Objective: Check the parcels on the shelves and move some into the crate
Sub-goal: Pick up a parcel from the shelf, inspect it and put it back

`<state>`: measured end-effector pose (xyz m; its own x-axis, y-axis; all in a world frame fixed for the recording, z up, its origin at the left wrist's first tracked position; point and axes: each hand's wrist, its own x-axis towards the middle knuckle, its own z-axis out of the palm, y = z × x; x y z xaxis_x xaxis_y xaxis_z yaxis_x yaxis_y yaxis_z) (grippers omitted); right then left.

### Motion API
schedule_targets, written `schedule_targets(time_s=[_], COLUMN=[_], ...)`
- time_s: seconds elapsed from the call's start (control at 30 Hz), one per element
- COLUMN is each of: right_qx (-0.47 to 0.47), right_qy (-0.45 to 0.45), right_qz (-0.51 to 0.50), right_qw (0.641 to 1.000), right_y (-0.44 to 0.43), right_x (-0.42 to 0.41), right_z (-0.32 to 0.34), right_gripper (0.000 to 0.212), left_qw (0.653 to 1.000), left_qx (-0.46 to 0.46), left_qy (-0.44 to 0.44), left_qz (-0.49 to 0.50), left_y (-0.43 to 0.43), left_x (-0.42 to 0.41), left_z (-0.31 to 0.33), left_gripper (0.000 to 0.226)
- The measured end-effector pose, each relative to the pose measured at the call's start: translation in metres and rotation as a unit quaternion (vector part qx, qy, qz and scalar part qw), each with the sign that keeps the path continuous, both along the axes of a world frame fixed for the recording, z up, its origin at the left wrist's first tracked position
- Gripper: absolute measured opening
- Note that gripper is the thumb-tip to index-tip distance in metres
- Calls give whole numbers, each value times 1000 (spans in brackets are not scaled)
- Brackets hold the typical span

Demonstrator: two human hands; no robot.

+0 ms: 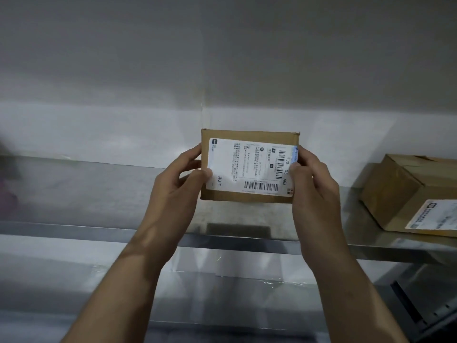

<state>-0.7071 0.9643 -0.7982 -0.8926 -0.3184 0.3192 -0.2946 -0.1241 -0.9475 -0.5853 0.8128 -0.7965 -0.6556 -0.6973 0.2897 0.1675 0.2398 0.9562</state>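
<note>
A small brown cardboard parcel with a white shipping label and barcodes is held up above the steel shelf, its label facing me. My left hand grips its left edge, thumb on the label. My right hand grips its right edge, thumb over the label's end. A second, larger cardboard parcel lies on the same shelf at the far right, partly cut off by the frame. No crate is in view.
A plain grey wall backs the shelf. A lower steel shelf shows beneath the front rail. A dark object sits at the bottom right, and a blurred pink shape at the left edge.
</note>
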Motion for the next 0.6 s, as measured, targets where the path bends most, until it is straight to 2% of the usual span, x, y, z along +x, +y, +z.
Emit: schedule_targets(time_s=[0.13, 0.23, 0.33, 0.47, 0.6], right_qx=[10, -9, -30, -33, -38], right_qy=[3, -20, -17, -12, -9], right_qz=[24, 20, 18, 13, 9], right_qw=[1000, 1000, 999, 999, 999], right_y=[5, 5, 9, 12, 10], right_x=[0, -1, 3, 7, 6], right_z=[8, 14, 10, 4, 1], right_gripper=[38, 23, 10, 28, 34], left_qw=[999, 993, 994, 996, 997], left_qx=[31, 102, 81, 66, 52], left_qy=[24, 51, 67, 48, 53], left_qz=[-7, -8, 7, 19, 14], left_y=[1, 1, 6, 11, 14], left_x=[-1, -3, -1, 0, 1], left_z=[6, 9, 6, 2, 3], left_gripper=[40, 22, 13, 42, 39])
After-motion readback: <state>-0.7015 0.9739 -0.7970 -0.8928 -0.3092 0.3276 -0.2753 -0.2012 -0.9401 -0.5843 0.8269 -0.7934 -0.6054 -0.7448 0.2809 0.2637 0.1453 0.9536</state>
